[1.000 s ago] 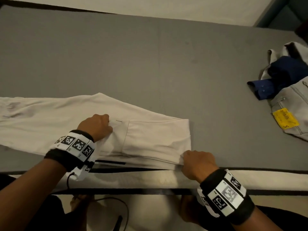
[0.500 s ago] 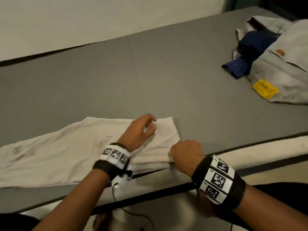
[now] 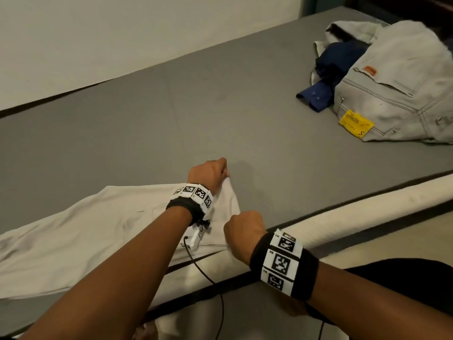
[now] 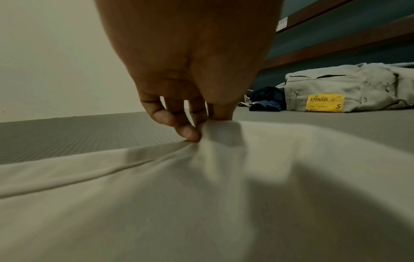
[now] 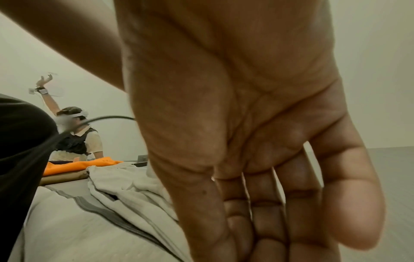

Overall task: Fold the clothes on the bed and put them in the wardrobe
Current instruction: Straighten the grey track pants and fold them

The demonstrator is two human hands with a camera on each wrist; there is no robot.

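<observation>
The cream trousers point(image 3: 73, 236) lie flat along the near edge of the grey bed point(image 3: 171, 106), waist end to the right. The left hand point(image 3: 208, 174) has moved from the middle of the fabric to the far right corner, where thumb and fingers now pinch it into a small peak point(image 4: 220, 127). The right hand point(image 3: 241, 228) stays at the near right corner, fingers curled; whether it grips cloth cannot be told. Far right, a pale grey garment point(image 3: 397, 89) and a navy shirt point(image 3: 328, 77) lie heaped.
</observation>
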